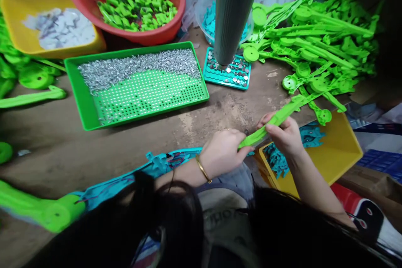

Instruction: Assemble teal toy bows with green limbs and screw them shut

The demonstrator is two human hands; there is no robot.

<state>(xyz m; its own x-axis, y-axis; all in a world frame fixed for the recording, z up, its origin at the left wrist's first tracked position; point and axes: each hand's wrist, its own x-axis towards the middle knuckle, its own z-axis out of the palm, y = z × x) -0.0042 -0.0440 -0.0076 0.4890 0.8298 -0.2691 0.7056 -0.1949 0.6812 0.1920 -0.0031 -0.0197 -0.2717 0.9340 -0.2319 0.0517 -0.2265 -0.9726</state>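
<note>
Both hands grip one long green plastic part (282,112), held slantwise over the table's front edge. My left hand (223,150), with a gold bangle at the wrist, is closed round its lower left end. Around its middle, the fingers and thumb of my right hand (284,132) are closed. The upper right end of the part reaches toward a pile of similar green plastic parts (314,46). Under my left forearm lies a blue plastic part (116,188) with thin wires, joined to or touching a green piece (53,213).
A green tray (150,111) of small metal screws lies on the table (163,134), near a small teal tray (226,81) of metal discs. A grey tool column (230,16) hangs above. Behind are a red bowl (125,29) and yellow bin (31,46). Another yellow bin (336,155) stands right.
</note>
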